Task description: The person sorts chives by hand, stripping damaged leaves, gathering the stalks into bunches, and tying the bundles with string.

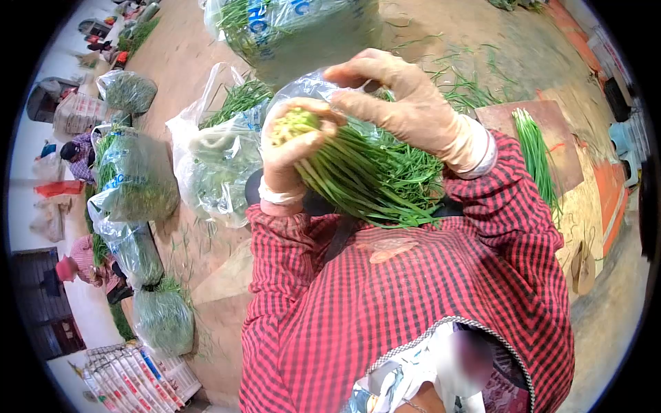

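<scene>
My left hand [292, 155], in a pale glove, is wrapped round a bundle of long green stalks [365, 172] near their light cut ends. The green ends spread down and right over my lap. My right hand [403, 107], also gloved, is raised just right of the cut ends, with thumb and forefinger curved toward a clear plastic film [310, 86] behind the bundle. Whether those fingertips touch the film is unclear. More loose green leaves [420, 172] lie behind the stalks.
A large full plastic bag [310, 41] stands ahead, with another open bag [224, 158] to the left. A small bundle [533, 155] lies on a brown board [564, 151] at right. Further left are filled bags [138, 172], two people [82, 153] and stacked crates [131, 378].
</scene>
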`<state>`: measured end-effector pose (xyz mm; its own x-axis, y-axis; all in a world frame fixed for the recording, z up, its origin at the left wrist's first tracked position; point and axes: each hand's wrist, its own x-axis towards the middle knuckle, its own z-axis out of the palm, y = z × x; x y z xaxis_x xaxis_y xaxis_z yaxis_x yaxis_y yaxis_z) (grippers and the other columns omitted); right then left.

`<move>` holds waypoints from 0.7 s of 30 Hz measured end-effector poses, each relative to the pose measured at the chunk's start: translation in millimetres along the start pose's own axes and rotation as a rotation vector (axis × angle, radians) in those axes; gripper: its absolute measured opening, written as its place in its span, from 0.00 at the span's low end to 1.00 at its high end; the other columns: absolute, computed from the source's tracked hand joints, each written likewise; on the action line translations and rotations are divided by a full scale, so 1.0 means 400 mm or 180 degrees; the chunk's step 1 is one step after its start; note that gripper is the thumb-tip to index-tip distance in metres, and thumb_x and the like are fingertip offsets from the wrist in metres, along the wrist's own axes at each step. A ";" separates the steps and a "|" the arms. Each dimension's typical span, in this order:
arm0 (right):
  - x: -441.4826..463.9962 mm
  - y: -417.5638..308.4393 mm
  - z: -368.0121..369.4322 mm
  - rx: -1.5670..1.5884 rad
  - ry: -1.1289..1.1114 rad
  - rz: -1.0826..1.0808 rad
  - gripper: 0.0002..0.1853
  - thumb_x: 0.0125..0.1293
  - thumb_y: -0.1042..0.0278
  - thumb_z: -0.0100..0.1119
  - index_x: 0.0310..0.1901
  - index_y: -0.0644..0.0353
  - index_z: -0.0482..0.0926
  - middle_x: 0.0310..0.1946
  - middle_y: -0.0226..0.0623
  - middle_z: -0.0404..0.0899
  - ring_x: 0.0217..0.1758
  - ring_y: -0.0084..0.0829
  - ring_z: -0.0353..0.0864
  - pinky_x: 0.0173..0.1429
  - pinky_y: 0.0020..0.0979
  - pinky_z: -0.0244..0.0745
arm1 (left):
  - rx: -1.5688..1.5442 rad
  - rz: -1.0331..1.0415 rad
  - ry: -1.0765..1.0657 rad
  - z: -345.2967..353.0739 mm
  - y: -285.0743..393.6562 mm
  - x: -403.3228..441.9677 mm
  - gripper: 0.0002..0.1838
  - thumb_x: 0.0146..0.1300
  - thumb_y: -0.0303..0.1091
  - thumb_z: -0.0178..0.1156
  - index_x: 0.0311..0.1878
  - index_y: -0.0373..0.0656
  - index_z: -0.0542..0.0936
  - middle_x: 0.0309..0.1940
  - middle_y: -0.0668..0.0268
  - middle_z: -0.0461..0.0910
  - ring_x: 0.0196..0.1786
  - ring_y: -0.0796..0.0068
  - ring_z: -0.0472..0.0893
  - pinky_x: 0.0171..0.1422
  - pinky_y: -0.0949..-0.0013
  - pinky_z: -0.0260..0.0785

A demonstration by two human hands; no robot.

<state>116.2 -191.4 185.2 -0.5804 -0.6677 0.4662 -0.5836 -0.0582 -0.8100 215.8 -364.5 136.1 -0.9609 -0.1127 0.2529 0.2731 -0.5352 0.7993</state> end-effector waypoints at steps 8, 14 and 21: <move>-0.015 0.012 -0.006 -0.1472 0.0128 -0.0946 0.08 0.61 0.64 0.63 0.35 0.61 0.82 0.34 0.38 0.78 0.39 0.43 0.76 0.45 0.36 0.73 | 0.0802 -0.0489 0.0006 0.052 -0.053 0.024 0.28 0.51 0.26 0.67 0.58 0.33 0.75 0.44 0.62 0.82 0.43 0.76 0.81 0.51 0.73 0.73; -0.083 0.116 -0.161 0.0576 0.1084 0.0717 0.20 0.61 0.58 0.68 0.47 0.66 0.77 0.45 0.39 0.79 0.48 0.30 0.77 0.52 0.31 0.73 | 0.1539 -0.0474 0.0180 0.083 -0.030 0.047 0.31 0.51 0.24 0.63 0.62 0.32 0.72 0.40 0.62 0.82 0.42 0.76 0.80 0.50 0.75 0.72; -0.150 0.023 -0.034 0.1588 0.0105 -0.0162 0.76 0.39 0.61 0.83 0.74 0.53 0.22 0.73 0.45 0.49 0.76 0.36 0.50 0.75 0.35 0.54 | 0.1436 -0.0055 -0.0406 0.301 -0.040 0.124 0.40 0.55 0.30 0.63 0.71 0.33 0.59 0.49 0.60 0.79 0.50 0.70 0.79 0.58 0.70 0.71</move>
<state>138.0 -142.0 154.8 -0.5806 -0.6313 0.5141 -0.2738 -0.4432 -0.8536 169.3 -260.9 201.4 -0.9600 0.0119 0.2799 0.2767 -0.1156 0.9540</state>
